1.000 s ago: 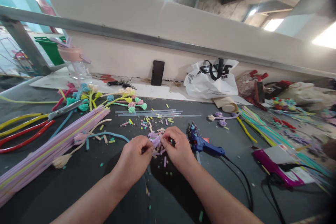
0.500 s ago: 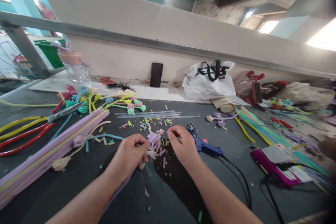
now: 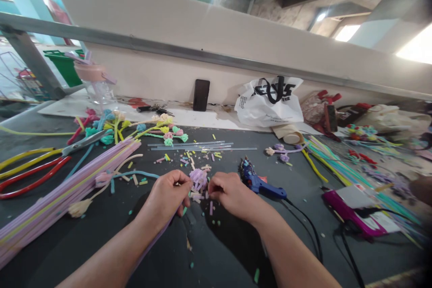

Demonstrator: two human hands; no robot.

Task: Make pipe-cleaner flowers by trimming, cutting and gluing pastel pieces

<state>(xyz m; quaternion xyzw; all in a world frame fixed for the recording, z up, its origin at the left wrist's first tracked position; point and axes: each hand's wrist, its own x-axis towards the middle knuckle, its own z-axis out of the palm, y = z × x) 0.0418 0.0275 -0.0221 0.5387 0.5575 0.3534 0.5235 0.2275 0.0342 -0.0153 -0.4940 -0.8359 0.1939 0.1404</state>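
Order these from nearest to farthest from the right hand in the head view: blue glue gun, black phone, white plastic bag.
From the right hand:
1. blue glue gun, just beside it on the right.
2. black phone, leaning on the back wall.
3. white plastic bag, back right; close to the phone's rank.

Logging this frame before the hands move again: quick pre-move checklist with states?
1. Left hand grips the purple flower by its stem: ok, flower head stands at the fingertips, purple stem runs back under the wrist.
2. Right hand holds a piece: cannot tell, fingers are curled over the purple scraps and hide the pinch.
3. Hands close together at the flower: ok.
4. Blue glue gun clear of the hands: not ok, it lies just beside the right hand.
5. Glue gun cable off the forearm: ok, it trails away to the right.
6. Scissors out of the way: ok, far left.
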